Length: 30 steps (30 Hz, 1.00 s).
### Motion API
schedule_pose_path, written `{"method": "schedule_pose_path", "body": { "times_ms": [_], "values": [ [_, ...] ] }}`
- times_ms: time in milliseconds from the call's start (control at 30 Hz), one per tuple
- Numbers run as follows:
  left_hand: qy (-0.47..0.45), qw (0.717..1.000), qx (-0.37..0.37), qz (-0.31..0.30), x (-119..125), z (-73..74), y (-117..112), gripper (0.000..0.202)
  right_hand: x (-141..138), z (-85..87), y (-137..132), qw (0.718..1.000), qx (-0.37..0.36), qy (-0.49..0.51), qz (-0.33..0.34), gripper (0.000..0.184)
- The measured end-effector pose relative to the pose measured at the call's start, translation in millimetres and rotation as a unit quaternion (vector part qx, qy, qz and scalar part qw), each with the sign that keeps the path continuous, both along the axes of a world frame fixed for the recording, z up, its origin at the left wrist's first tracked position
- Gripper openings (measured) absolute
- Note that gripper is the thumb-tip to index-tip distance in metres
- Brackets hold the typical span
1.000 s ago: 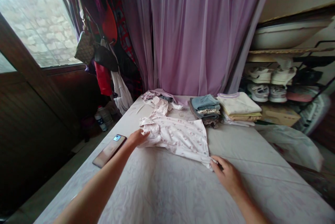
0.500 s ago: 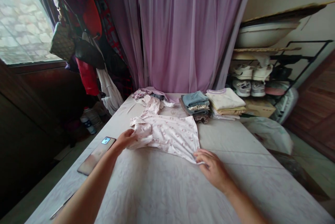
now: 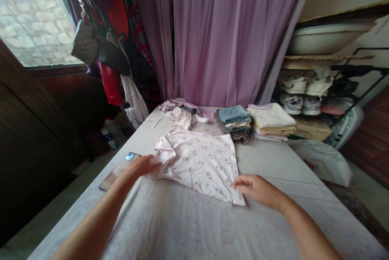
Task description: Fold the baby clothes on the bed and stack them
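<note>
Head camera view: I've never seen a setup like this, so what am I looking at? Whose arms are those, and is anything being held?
There is no machine here. The picture comes from a camera worn on a person's head, looking forward and down, so those arms are the person's own. On the sheet-covered surface lies a pale pink patterned garment, with a phone to its left and stacks of folded clothes beyond it. The left hand and the open right hand are at the garment's two sides; neither seems to grip it.
</note>
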<state>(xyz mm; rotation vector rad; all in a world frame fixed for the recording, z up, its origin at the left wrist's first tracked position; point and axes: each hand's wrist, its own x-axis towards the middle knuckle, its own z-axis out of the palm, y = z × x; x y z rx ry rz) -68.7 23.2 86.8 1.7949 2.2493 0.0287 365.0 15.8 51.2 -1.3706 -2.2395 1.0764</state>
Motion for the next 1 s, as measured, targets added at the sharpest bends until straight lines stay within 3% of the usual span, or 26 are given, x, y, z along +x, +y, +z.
{"method": "schedule_pose_path", "body": {
  "times_ms": [100, 167, 233, 300, 400, 600, 733, 1000],
  "values": [
    [0.118, 0.993, 0.015, -0.019, 12.3, 12.5, 3.6, 0.048, 2.8, 17.9, 45.0, 0.983, 0.07, -0.04, -0.164, 0.028],
    [0.109, 0.989, 0.074, -0.065, 32.1, 13.4, 11.4, 0.046, -2.0, 22.3, 79.3, 0.942, 0.072, -0.135, -0.299, 0.031],
    [0.038, 0.984, 0.102, -0.143, 58.1, 6.8, 24.6, 0.043, -11.0, 20.1, 108.8, 0.924, 0.061, -0.167, -0.339, 0.032],
    [-0.035, 0.974, 0.102, -0.199, 83.2, -5.6, 42.8, 0.042, -22.1, 13.1, 128.7, 0.914, 0.053, -0.183, -0.357, 0.035],
    [-0.076, 0.968, 0.113, -0.212, 105.2, -27.8, 76.9, 0.042, -36.6, -0.6, 140.2, 0.905, 0.055, -0.2, -0.373, 0.041],
    [0.004, 0.985, 0.08, -0.153, 102.8, -57.2, 130.1, 0.054, -39.0, -21.9, 133.0, 0.897, 0.138, -0.212, -0.363, 0.03],
    [0.056, 0.989, 0.052, -0.13, 106.1, -61.2, 133.3, 0.069, -31.7, -26.2, 129.2, 0.883, 0.133, -0.234, -0.384, 0.029],
    [0.076, 0.986, 0.08, -0.124, 112.6, -63.8, 128.3, 0.071, -14.2, -14.7, 146.5, 0.907, 0.09, -0.194, -0.364, 0.049]
  ]
}}
